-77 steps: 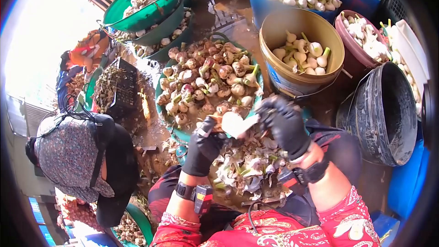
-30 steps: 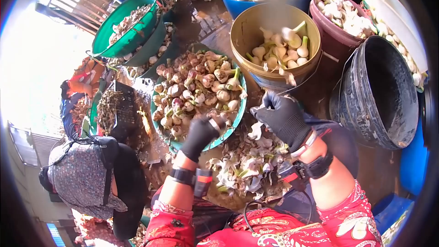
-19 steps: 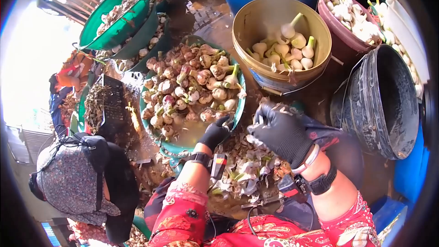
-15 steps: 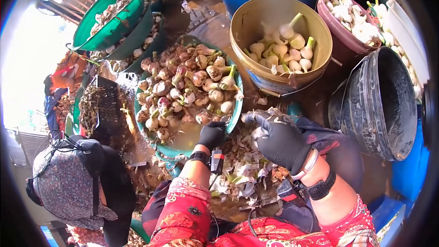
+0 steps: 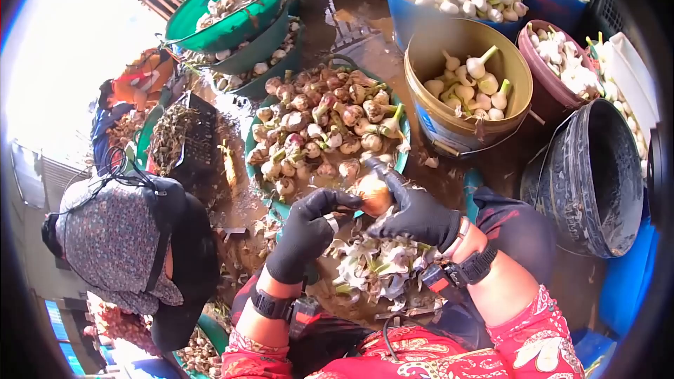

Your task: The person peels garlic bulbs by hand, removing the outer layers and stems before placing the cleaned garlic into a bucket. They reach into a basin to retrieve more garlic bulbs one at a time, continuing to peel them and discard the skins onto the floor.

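Observation:
A brownish bulb [image 5: 374, 195] is held up between my two black-gloved hands, near the front rim of a green tub. My right hand [image 5: 414, 216] grips it from the right, with thumb and fingers around it. My left hand [image 5: 309, 228] is closed, its fingertips at the bulb's left side; whether it pinches a small tool is hard to make out. Behind them the green tub [image 5: 406, 147] holds unpeeled garlic bulbs [image 5: 330, 116] in murky water. Pale peelings [image 5: 382, 267] lie in a heap below my hands.
A yellowish bucket [image 5: 428, 123] with peeled bulbs stands behind right, beside a tilted black bucket [image 5: 562, 182]. Blue [image 5: 400, 17] and maroon [image 5: 537, 77] tubs hold white bulbs. A co-worker in a patterned hood [image 5: 112, 238] sits at left, near stacked green basins [image 5: 182, 24].
My left hand has left the tub's front edge and come up beside my right hand. A brownish bulb now shows between them. The whole view has shifted, moving the tubs rightward.

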### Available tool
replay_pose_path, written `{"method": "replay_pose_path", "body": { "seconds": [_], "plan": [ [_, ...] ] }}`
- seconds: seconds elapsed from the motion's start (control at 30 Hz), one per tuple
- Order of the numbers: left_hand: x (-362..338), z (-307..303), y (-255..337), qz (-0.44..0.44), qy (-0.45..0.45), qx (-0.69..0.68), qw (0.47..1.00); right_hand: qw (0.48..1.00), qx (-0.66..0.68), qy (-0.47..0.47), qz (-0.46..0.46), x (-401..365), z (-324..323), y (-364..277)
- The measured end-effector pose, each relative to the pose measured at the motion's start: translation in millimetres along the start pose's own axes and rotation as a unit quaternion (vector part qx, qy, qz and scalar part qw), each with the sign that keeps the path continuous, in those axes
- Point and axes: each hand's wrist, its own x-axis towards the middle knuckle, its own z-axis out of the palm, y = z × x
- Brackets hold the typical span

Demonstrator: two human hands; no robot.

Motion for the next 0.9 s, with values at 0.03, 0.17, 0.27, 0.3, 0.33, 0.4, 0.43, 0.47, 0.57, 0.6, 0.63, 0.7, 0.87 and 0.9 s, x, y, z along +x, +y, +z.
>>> {"method": "replay_pose_path", "body": {
  "seconds": [0.03,0.17,0.27,0.3,0.33,0.4,0.43,0.47,0.57,0.6,0.63,0.7,0.87,0.9],
  "plan": [
    [-4.2,4.5,2.4,-0.002,0.001,-0.068,0.998,0.997,0.042,0.003,-0.066,2.3,2.3,2.2],
    [-4.9,15.8,1.8,-0.001,0.064,-0.256,0.965,0.985,0.046,0.052,-0.158,7.1,8.7,10.0],
    [7.2,15.1,-23.5,0.041,0.062,-0.212,0.974,0.942,-0.194,0.135,-0.239,9.4,12.1,11.0],
    [10.4,16.0,-27.3,0.094,0.080,-0.109,0.986,0.900,-0.297,0.166,-0.271,9.7,13.5,10.7],
    [11.7,16.7,-28.6,0.096,0.081,-0.089,0.988,0.885,-0.314,0.190,-0.285,9.9,15.0,10.7],
    [10.7,20.5,-25.0,0.098,0.085,-0.105,0.986,0.884,-0.309,0.202,-0.286,11.3,17.9,8.1],
    [10.1,21.7,-23.6,0.099,0.087,-0.120,0.984,0.884,-0.303,0.214,-0.286,11.0,18.7,7.8],
    [10.4,21.2,-20.2,0.098,0.086,-0.121,0.984,0.883,-0.303,0.215,-0.285,12.2,18.4,12.5],
    [11.1,19.4,-15.2,0.027,0.095,-0.143,0.985,0.948,-0.142,0.171,-0.229,14.3,19.3,20.5],
    [10.5,20.1,-15.2,0.011,0.089,-0.185,0.979,0.975,0.002,0.143,-0.169,10.1,22.0,10.1],
    [10.4,20.6,-15.0,-0.005,0.083,-0.227,0.970,0.977,0.146,0.112,-0.105,7.8,23.4,4.3],
    [7.8,20.0,-15.1,-0.006,0.071,-0.243,0.967,0.977,0.142,0.108,-0.118,7.4,23.2,5.9],
    [7.1,26.8,-15.8,0.038,0.086,-0.096,0.991,0.901,0.426,0.073,-0.030,36.6,4.9,50.6],
    [7.9,26.8,-20.4,0.036,0.085,-0.097,0.991,0.832,0.545,0.097,0.045,37.8,8.5,35.7]
  ]
}}
